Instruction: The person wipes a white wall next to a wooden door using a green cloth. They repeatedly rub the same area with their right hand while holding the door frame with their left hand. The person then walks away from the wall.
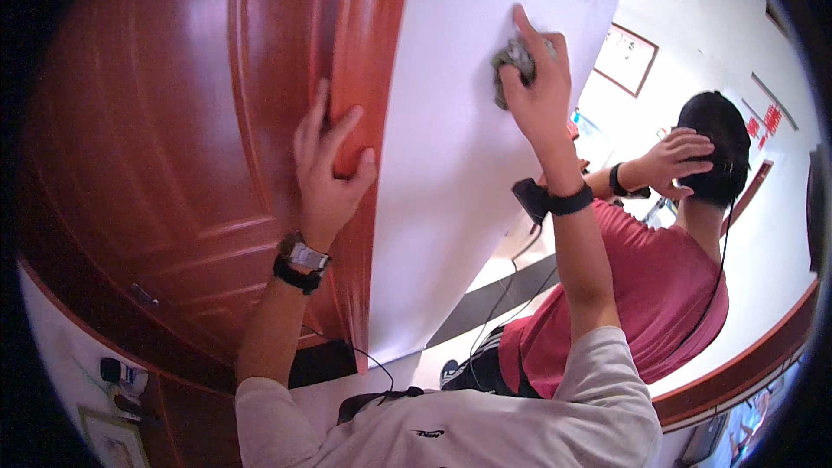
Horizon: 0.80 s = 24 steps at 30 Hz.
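In my right hand is a crumpled grey-green cloth, pressed on or very near the white wall. The index finger stretches upward beyond the cloth. My left hand rests with spread fingers at the reddish-brown wooden door frame, beside the panelled wooden door. Nothing shows in that hand. A wristwatch and a black strap circle my left wrist; a black strap with a small box and a cable is on my right.
A person in a red shirt stands close on the right, one hand raised to the head. Black cables hang between us. Past the wall's edge are a framed picture and red wall decorations. A door handle shows lower left.
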{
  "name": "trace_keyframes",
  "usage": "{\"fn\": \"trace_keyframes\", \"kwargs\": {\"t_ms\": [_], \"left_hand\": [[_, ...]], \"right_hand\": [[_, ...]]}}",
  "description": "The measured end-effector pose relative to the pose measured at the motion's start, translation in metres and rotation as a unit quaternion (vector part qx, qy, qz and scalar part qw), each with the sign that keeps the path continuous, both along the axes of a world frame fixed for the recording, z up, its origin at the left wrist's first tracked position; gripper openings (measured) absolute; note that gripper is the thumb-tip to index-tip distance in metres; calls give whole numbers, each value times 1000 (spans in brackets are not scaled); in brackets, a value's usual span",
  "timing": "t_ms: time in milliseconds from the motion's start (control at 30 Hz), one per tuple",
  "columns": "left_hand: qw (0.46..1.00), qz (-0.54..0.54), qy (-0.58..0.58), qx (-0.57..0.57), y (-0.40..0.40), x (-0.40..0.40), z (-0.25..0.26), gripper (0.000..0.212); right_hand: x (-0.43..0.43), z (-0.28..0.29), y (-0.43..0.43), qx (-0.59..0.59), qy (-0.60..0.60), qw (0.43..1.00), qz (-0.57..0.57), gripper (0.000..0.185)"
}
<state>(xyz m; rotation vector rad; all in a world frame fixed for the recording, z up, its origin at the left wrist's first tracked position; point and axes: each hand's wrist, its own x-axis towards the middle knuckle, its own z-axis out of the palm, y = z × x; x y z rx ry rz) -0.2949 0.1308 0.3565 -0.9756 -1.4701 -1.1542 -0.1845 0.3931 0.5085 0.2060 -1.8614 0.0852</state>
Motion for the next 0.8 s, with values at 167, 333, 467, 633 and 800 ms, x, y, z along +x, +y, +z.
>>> {"fn": "trace_keyframes", "kwargs": {"t_ms": [167,333,467,633,800], "left_hand": [[998,-55,-20,10,-2,-9,-5,61],[995,-100,-6,-5,-3,-16,-8,61],[993,-120,-10,-7,-4,-19,-7,57],[991,-133,-15,-25,-5,-18,-1,51],[985,-172,-23,-18,-3,-20,-12,48]], "right_hand": [[5,-2,-7,21,42,998,47,67],[-1,32,2,-58,84,994,25,53],[-10,50,-10,64,109,989,-77,46],[-14,109,26,15,112,987,-115,43],[-10,134,13,-75,71,973,-208,38]]}}
